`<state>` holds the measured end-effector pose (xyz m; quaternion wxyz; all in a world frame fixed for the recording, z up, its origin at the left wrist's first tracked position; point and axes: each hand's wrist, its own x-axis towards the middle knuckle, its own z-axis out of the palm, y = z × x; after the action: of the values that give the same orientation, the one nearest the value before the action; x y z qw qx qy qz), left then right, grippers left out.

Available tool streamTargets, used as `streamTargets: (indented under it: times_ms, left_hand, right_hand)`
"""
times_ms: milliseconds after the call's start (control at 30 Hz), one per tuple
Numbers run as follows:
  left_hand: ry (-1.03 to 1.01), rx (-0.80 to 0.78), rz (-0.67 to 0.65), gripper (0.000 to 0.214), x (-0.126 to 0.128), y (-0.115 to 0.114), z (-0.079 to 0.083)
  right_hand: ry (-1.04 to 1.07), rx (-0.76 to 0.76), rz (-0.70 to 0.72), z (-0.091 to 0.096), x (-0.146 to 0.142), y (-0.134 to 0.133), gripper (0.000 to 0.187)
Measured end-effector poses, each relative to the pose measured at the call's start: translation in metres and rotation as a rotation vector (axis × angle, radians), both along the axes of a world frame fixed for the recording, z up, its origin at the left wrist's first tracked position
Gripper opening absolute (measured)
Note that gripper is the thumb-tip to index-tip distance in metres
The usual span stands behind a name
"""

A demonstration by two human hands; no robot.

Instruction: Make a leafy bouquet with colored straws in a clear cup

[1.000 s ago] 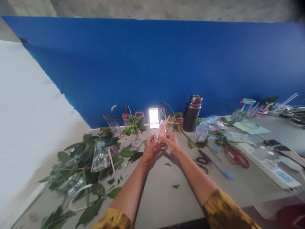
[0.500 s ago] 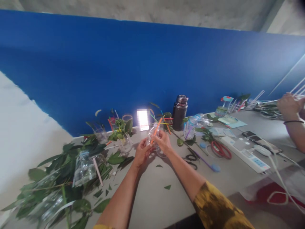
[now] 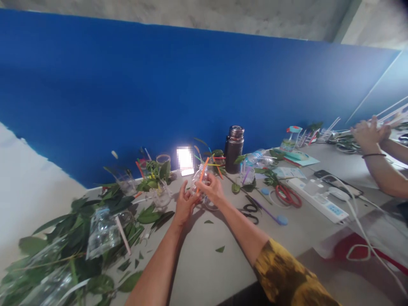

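Note:
In the middle of the table my right hand (image 3: 214,190) pinches an orange straw (image 3: 204,168) that slants upward against a clear plastic bottle (image 3: 195,180). My left hand (image 3: 185,205) is at the lower left of the bottle, its fingers apart; whether they touch the plastic is hard to see. Part of the bottle is hidden behind both hands. A clear round piece of plastic (image 3: 211,204) lies under my right wrist. Small cut bits of leaf (image 3: 220,249) lie on the table nearer to me.
Leafy branches (image 3: 66,229) and a cut clear bottle (image 3: 103,233) cover the left side. A dark thermos (image 3: 234,151) stands at the wall by a lit screen (image 3: 185,159). On the right are black scissors (image 3: 250,211), red-handled scissors (image 3: 288,195), a power strip (image 3: 318,199) and a co-worker's hands (image 3: 369,134).
My left hand has loosened and its fingers have spread away from the bottle. The right hand keeps the orange straw. The view has shifted slightly right; the co-worker's hands have come further into view.

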<state>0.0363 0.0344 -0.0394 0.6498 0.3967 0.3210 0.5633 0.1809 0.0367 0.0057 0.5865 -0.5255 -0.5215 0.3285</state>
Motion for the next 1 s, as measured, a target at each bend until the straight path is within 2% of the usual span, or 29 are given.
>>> streamTargets:
  times_ms: [167, 333, 533, 700, 800, 900, 1000]
  left_hand:
    - [0.025, 0.024, 0.037, 0.074, -0.005, 0.003, 0.001]
    - [0.127, 0.055, 0.088, 0.071, -0.007, 0.005, 0.005]
    - [0.277, 0.137, 0.138, 0.055, -0.008, 0.004, 0.008]
    - [0.382, 0.122, 0.206, 0.059, -0.011, 0.001, 0.008]
    - [0.422, 0.167, 0.208, 0.057, -0.013, 0.0, 0.007]
    - [0.459, 0.227, 0.17, 0.054, -0.013, -0.001, 0.007]
    - [0.44, 0.218, 0.178, 0.073, -0.012, -0.001, 0.005]
  right_hand:
    - [-0.031, 0.021, 0.019, -0.005, -0.001, 0.001, 0.041]
    - [-0.046, 0.033, 0.046, -0.011, -0.002, 0.003, 0.039]
    - [-0.004, 0.054, 0.108, -0.013, 0.0, 0.004, 0.049]
    - [-0.058, 0.059, 0.119, -0.013, 0.002, 0.002, 0.04]
    - [-0.072, 0.05, 0.118, -0.013, 0.003, 0.002, 0.04]
    - [-0.073, 0.048, 0.123, -0.014, 0.004, 0.003, 0.045]
    - [-0.035, 0.071, 0.161, -0.016, 0.004, 0.004, 0.059]
